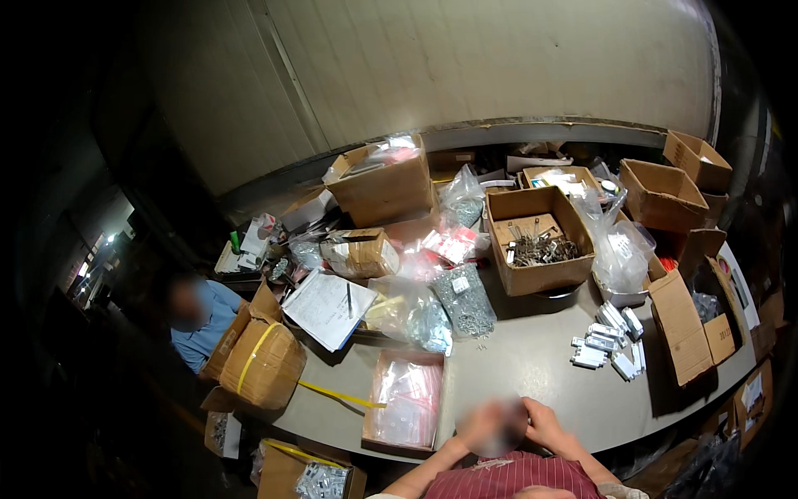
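Note:
Close to my body, at the table's front edge, my left hand [478, 427] and my right hand [543, 422] come together. Both look closed around something dark between them, which a blur hides; I cannot make it out. Just left of my left hand, an open shallow carton [440, 399] holds clear and pink plastic bags [403, 403]. To the right of my right hand, farther up the table, lies a loose pile of white-and-grey metal parts [604, 341], several of them blocky and oblong.
Farther back stands an open carton [544, 279] of small metal pieces, beside a bag of small hardware [464, 301]. A clipboard with paper [326, 309] and a yellow-strapped carton [266, 366] are at left, near a person in blue [218, 320]. An open carton [680, 328] stands at right.

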A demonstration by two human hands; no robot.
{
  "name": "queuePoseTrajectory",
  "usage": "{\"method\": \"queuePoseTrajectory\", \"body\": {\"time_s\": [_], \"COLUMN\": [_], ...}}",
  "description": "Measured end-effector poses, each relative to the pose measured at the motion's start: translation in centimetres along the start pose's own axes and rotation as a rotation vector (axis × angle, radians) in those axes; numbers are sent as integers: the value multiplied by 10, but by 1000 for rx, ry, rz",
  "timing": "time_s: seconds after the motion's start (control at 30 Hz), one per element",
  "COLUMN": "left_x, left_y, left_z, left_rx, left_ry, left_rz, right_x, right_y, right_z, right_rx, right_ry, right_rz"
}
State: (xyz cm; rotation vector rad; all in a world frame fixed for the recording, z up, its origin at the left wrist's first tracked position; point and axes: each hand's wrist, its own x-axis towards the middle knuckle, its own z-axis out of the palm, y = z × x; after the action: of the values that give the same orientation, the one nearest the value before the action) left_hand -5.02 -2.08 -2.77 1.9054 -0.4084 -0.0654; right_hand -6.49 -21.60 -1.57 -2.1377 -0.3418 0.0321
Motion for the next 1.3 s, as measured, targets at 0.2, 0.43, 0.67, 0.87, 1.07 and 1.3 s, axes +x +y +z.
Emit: {"method": "queuePoseTrajectory", "body": {"time_s": [0.2,0.43,0.67,0.87,1.07,1.3], "left_x": [-3,-12,-16,-23,-26,-13], "left_y": [9,16,33,-8,-28,-1], "left_z": [-1,-3,-3,0,-2,1], "left_rx": [68,99,118,197,106,11], "left_ry": [37,55,67,56,10,-96], "left_rz": [94,125,160,49,-35,-37], "right_x": [3,2,1,-2,-9,1], "right_y": [1,3,15,11,9,2], "right_z": [6,5,13,-2,-14,-9], "right_rx": [17,15,-18,-53,62,37], "right_ry": [-6,-84,-143,-259,-386,-267], "right_rz": [-69,-103,-138,-41,188,107]}}
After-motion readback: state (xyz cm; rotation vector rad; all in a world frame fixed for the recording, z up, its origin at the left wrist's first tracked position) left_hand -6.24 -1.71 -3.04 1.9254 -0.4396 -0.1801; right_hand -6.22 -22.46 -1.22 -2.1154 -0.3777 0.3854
